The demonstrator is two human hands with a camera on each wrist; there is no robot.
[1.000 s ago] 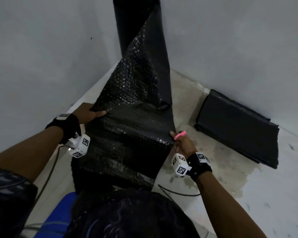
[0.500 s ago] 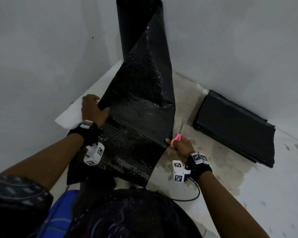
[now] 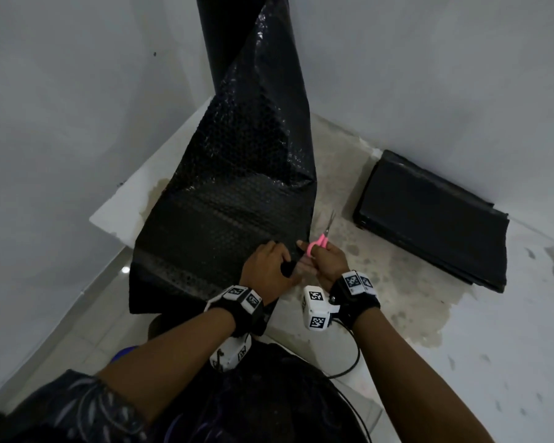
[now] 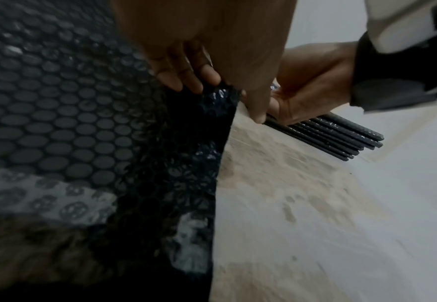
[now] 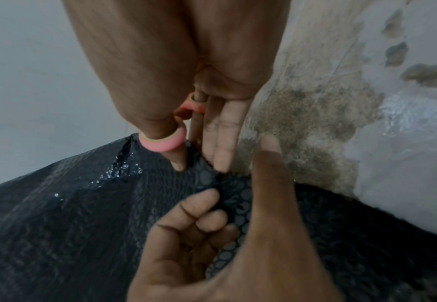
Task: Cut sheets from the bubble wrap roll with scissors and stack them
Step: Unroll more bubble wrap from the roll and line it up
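**Both hands meeting at the right edge of the unrolled bubble wrap**

The black bubble wrap roll (image 3: 234, 43) is standing upright in the corner where two pale walls meet. Its loose sheet (image 3: 231, 212) is running down from the roll, across a white raised surface (image 3: 125, 203), and hanging over the near edge toward the person.

The left hand (image 3: 266, 266) is pinching the right-hand edge of the sheet, fingers curled with the thumb extended along the edge; the left wrist view is showing its fingertips (image 4: 199, 81) pressing into the bubbled face. The right hand (image 3: 325, 262) is sitting just beside it, touching it, and is gripping a pair of pink-handled scissors (image 3: 322, 238). The thumb is passing through one pink loop (image 5: 164, 141), and the other fingers are lying nearly straight against the sheet edge. The blades are pointing away from the person, just off the sheet's right edge, and appear closed or nearly so.

A stack of cut black sheets (image 3: 435, 219) is lying flat on the surface to the right, against the far wall, well apart from the hands. The surface (image 3: 397, 282) between is showing brownish staining. A black cable (image 3: 349, 366) is trailing from the right wrist unit.
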